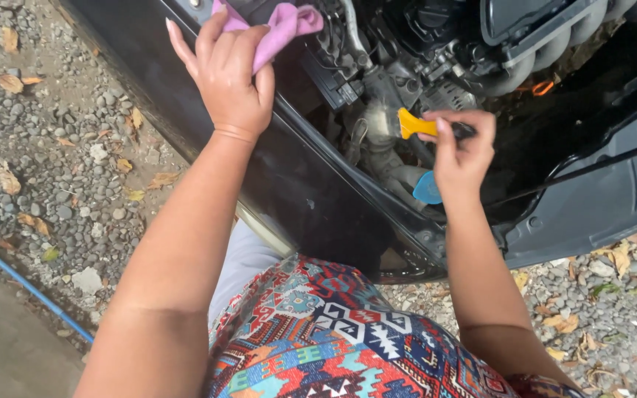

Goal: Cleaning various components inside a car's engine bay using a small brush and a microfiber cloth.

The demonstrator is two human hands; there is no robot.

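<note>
Closest, at 6 o'clock, is the person's bright patterned shirt (pixel 333 332). Both bare arms reach up from it, over the black side of the car (pixel 311 191).

The right hand (pixel 462 158) is at about 2 o'clock from the shirt. Its thumb and fingers pinch the dark handle of a small brush (pixel 416 124) with a yellow band. The brush points toward 9 o'clock, and its hairs touch the grey parts down inside the car. Just under this hand, at 7 o'clock from it, is a round blue cap (pixel 427 188). It sits shut on something low down. I cannot see the tank under it or what is in it.

The left hand (pixel 230 81) is up at 11 o'clock. Its fingers are close together and curled over a pink cloth (pixel 285 26), pressing it on the top edge of the car. The cloth sticks out toward 1 o'clock.

It looks like the brushing of the dusty parts is going on, with the cloth kept ready. Going deeper would need small, careful strokes, because hoses and wires crowd that spot.

Farther back, at 12 to 2 o'clock, the open front of the car holds the dark engine (pixel 525 44). A grey plastic panel (pixel 613 199) lies at 3 o'clock.

On the ground at 9 o'clock are grey stones (pixel 60 147), dry leaves (pixel 9 180) and a thin blue hose (pixel 23 284).
</note>
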